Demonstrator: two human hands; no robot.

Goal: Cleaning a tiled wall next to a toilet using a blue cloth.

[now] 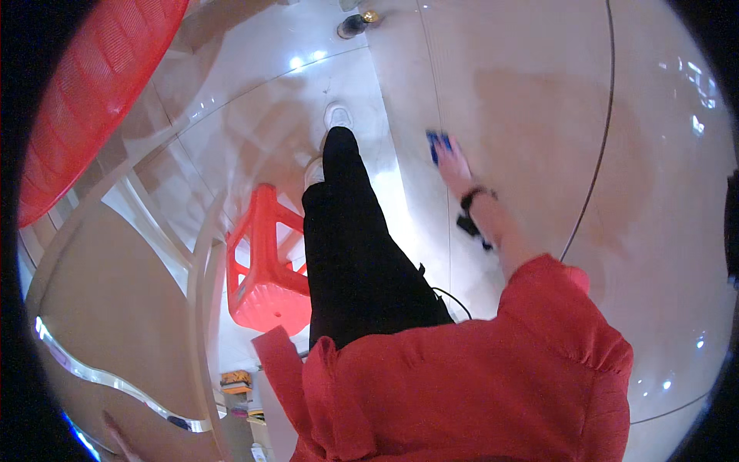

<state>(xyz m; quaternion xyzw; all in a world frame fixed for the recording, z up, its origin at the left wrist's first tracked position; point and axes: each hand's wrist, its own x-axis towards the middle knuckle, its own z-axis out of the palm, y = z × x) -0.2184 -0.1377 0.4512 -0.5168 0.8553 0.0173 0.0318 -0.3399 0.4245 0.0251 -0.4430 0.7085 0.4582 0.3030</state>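
My right hand (453,161) reaches out in front, with a dark band (478,197) around its wrist. Under its fingers is a flat blue item (439,145), perhaps a cloth or sponge, which lies against a pale, glossy tiled surface (537,133). Blur hides the item's exact kind. A small black object (472,226) shows beside the wrist; I cannot tell whether it is attached to the band. Out of view is my left hand. Before me are my black-trousered legs (358,248) and white shoes (338,116).
A red plastic stool (268,289) stands left of my legs. Nearby is a chair (127,248) with a pale frame. Red ribbed plastic (104,92) fills the upper left. A dark cable (606,121) runs along the tiles. Beyond my feet sits a dark, gold-topped object (355,25).
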